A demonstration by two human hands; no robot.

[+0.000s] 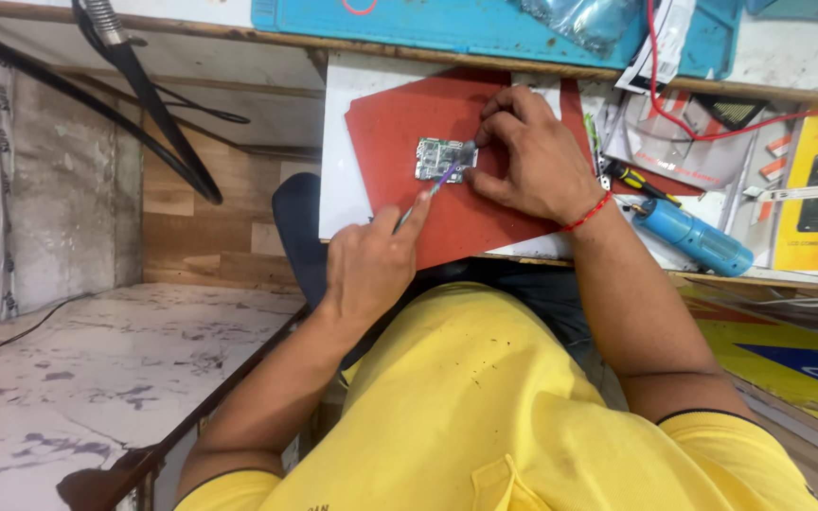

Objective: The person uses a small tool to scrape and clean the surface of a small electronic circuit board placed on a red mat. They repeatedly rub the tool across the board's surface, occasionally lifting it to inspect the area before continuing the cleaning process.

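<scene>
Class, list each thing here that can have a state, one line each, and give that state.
circuit board: bare, flat on the red mat, pinched at one edge.
thin tool: gripped, tip on the board.
left hand: closed on the thin tool.
right hand: pinching the circuit board.
blue cylindrical tool: lying untouched.

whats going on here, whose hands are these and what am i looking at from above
This is one picture from a camera worn on a person's head, looking down at their own two bare hands. The person wears a yellow shirt. On the bench lies a red mat with a small green circuit board on it. The right hand pins the board down; the left hand holds a thin tool whose tip touches the board. A blue cylindrical tool lies to the right.
</scene>
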